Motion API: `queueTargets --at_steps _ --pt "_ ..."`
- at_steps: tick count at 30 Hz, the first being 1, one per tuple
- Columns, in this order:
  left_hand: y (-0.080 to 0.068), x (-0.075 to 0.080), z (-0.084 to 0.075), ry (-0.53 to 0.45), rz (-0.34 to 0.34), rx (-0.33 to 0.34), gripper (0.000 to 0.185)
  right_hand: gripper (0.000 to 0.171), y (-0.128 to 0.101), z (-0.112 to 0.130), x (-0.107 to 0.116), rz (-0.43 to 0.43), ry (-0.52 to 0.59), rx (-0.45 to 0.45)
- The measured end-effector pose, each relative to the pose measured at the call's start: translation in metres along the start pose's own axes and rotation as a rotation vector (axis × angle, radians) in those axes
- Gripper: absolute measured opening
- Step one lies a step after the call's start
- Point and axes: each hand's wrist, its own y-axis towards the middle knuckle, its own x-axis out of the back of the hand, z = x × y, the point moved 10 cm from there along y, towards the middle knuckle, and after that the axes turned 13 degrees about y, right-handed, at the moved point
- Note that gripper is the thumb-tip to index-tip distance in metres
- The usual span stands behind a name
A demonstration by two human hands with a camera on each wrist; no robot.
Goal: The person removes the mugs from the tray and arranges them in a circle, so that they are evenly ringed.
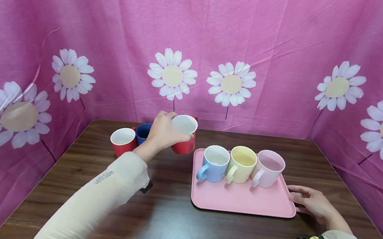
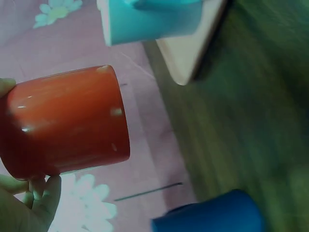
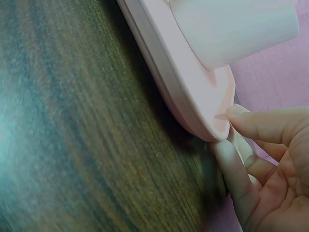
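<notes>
Dark wood table (image 1: 166, 219), pink daisy cloth (image 1: 202, 26); left fingers (image 1: 167, 130) around red mug (image 1: 184, 134), right fingers (image 1: 298, 195) relaxed against tray (image 1: 238, 203).

Your left hand (image 1: 163, 132) covers the near side of the red mug (image 1: 184, 134) it grips, so you cannot see where the fingers sit or whether the mug's base touches the table (image 1: 166, 219). Behind that grip, the dark blue mug (image 1: 143, 131) is mostly hidden by your wrist. In the left wrist view the red mug's rim runs off the left edge, the light blue mug (image 2: 149, 19) is cut by the top edge, and the wood is blurred. Beside your right hand (image 1: 311, 202), the pink tray (image 3: 193, 101) runs past the top edge of the right wrist view, and the pink mug (image 3: 236, 29) shows only its lower part.
</notes>
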Motion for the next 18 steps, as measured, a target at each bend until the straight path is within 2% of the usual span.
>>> queueTargets --at_steps 7,11,18 --pt "-0.009 -0.018 0.028 0.066 -0.002 0.017 0.075 0.048 0.0 0.0 0.0 0.0 -0.021 0.003" --pt "-0.014 -0.032 0.042 0.092 0.0 0.053 0.076 0.047 0.001 -0.001 0.001 -0.001 -0.011 0.0" --pt "-0.023 -0.049 0.061 0.108 -0.062 0.111 0.067 0.042 0.001 -0.001 0.002 0.004 0.016 0.001"
